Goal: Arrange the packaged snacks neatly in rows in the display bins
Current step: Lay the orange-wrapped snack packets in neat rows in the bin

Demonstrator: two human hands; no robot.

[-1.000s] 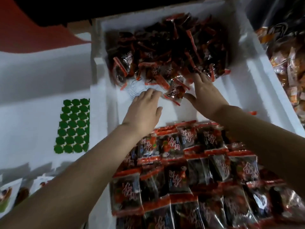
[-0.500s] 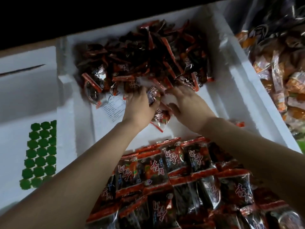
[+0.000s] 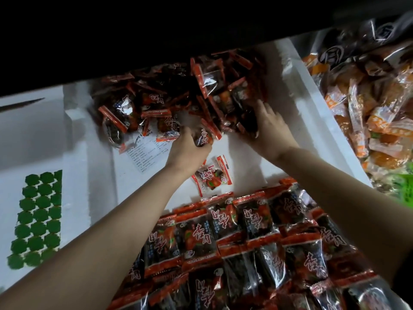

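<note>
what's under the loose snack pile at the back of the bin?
A printed paper sheet pokes out beneath the pile, on the white bin floor. Anything deeper is covered by packets.

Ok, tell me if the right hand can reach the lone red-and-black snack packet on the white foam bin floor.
Probably yes: the lone packet lies uncovered on bare bin floor near the right hand, which touches the loose pile.

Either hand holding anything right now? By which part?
Left hand grips one packet by its near end. Right hand lies spread on the pile; whether it grips a packet there cannot be told.
</note>
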